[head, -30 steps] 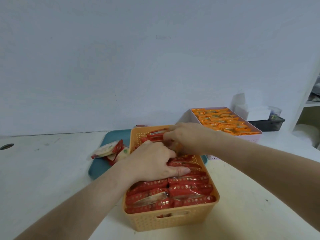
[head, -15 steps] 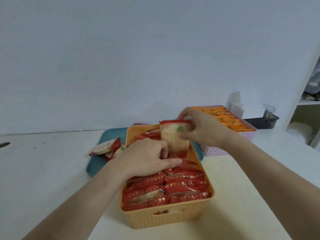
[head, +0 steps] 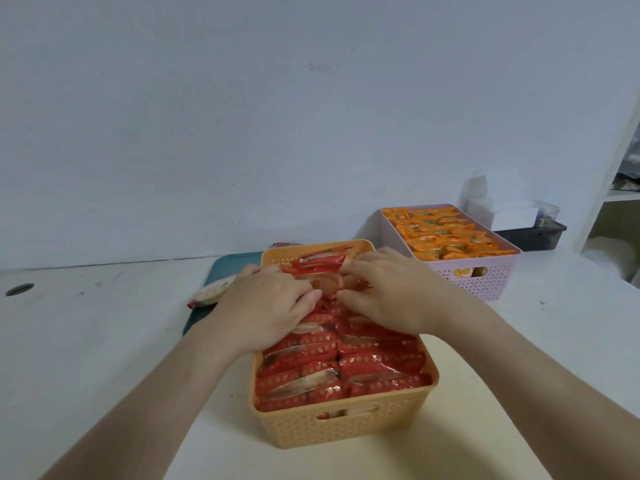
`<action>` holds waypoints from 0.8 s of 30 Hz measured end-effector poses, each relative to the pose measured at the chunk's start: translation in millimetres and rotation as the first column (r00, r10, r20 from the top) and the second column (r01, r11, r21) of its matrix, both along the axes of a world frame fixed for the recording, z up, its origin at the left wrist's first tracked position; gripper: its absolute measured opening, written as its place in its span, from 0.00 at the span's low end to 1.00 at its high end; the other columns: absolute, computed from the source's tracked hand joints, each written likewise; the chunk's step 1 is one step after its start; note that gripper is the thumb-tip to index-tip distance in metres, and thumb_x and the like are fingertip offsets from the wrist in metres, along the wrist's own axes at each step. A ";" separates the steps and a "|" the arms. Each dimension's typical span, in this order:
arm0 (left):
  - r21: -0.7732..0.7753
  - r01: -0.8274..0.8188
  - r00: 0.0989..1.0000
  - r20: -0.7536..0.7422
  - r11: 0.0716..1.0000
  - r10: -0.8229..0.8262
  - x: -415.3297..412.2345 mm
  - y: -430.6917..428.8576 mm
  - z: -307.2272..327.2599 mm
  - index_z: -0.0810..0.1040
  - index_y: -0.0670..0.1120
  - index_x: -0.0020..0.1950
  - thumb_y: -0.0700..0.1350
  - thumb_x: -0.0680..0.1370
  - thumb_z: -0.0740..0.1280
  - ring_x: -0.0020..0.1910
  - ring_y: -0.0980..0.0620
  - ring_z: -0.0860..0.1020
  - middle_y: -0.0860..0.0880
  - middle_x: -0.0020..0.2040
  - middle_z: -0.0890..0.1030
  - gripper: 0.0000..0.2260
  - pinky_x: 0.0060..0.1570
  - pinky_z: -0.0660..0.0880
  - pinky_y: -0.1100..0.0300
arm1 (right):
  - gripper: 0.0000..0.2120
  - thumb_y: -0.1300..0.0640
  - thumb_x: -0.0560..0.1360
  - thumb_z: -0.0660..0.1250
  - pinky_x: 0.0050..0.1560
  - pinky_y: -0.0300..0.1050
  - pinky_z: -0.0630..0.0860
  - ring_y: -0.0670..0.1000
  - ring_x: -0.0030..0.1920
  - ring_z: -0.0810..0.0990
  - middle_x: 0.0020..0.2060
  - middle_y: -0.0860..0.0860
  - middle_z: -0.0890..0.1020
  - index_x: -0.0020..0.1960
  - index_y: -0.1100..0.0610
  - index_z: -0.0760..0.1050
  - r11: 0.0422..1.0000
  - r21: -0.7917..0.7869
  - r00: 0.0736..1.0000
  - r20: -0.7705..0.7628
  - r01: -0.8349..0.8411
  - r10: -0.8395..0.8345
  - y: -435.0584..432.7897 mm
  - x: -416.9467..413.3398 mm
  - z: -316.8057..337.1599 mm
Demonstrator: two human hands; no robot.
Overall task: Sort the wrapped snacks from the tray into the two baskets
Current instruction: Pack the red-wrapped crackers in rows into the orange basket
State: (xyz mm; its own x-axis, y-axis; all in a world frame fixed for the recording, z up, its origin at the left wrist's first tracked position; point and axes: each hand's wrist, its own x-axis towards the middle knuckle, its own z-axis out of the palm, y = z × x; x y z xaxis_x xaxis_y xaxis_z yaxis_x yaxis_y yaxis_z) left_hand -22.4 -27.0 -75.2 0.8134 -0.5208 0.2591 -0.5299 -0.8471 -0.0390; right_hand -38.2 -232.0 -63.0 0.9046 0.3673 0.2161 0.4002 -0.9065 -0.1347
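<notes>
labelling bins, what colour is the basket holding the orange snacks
Pale pink basket, lattice-patterned; head view.

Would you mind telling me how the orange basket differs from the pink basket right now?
The orange basket sits nearest the camera and holds red-wrapped snacks; the pink basket stands farther back to the right, holding orange-wrapped snacks. The left hand and right hand are inside the orange basket; nothing touches the pink one. Both are perforated plastic and nearly full.

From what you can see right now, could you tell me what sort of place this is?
Probably a plain workroom or storage corner, not a kitchen: a bare white table against a blank white wall, two plastic lattice baskets, orange and pink, packed with wrapped snacks, and open white shelving at the right.
</notes>
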 end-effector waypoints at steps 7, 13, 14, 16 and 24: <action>0.067 -0.066 0.998 0.015 0.996 0.065 4.3 -7.9 0.5 0.76 0.55 0.45 0.62 0.81 0.44 0.42 0.56 0.75 0.56 0.39 0.79 0.23 0.51 0.59 0.51 | 0.26 0.36 0.78 0.47 0.65 0.60 0.61 0.50 0.66 0.69 0.63 0.46 0.72 0.71 0.46 0.64 0.984 -0.172 0.998 -0.017 0.054 -0.057 5.5 -13.5 -19.5; -0.095 -0.067 0.998 -0.014 0.993 0.066 6.2 -5.6 2.7 0.76 0.55 0.43 0.63 0.80 0.50 0.38 0.59 0.75 0.57 0.36 0.78 0.20 0.51 0.65 0.55 | 0.26 0.37 0.78 0.45 0.69 0.64 0.54 0.49 0.65 0.69 0.60 0.45 0.73 0.67 0.48 0.67 0.987 -0.163 1.000 -0.029 0.006 -0.011 4.9 -15.0 -17.7; -0.190 -0.055 0.998 -0.015 0.980 0.053 6.0 -4.1 3.1 0.77 0.54 0.43 0.61 0.80 0.53 0.38 0.59 0.75 0.57 0.36 0.78 0.18 0.49 0.68 0.56 | 0.26 0.36 0.78 0.45 0.69 0.65 0.54 0.49 0.66 0.68 0.61 0.45 0.73 0.66 0.47 0.69 0.991 -0.130 0.997 -0.081 -0.003 -0.007 3.4 -13.6 -15.2; -0.372 -0.053 0.998 0.004 0.927 0.059 6.6 -0.2 6.4 0.79 0.52 0.45 0.55 0.80 0.59 0.40 0.60 0.73 0.57 0.40 0.78 0.12 0.42 0.70 0.61 | 0.24 0.36 0.78 0.47 0.66 0.63 0.59 0.48 0.64 0.71 0.58 0.45 0.76 0.59 0.46 0.74 1.000 0.016 0.988 -0.155 -0.010 0.012 -0.1 -10.2 -5.5; -0.175 -0.226 0.972 -0.104 0.958 0.211 15.3 -0.2 17.1 0.77 0.60 0.59 0.56 0.77 0.66 0.55 0.53 0.76 0.56 0.54 0.80 0.11 0.62 0.67 0.50 | 0.17 0.52 0.79 0.56 0.62 0.61 0.61 0.51 0.63 0.72 0.61 0.43 0.78 0.67 0.43 0.69 0.981 0.139 0.990 -0.062 0.137 -0.129 7.3 24.5 22.7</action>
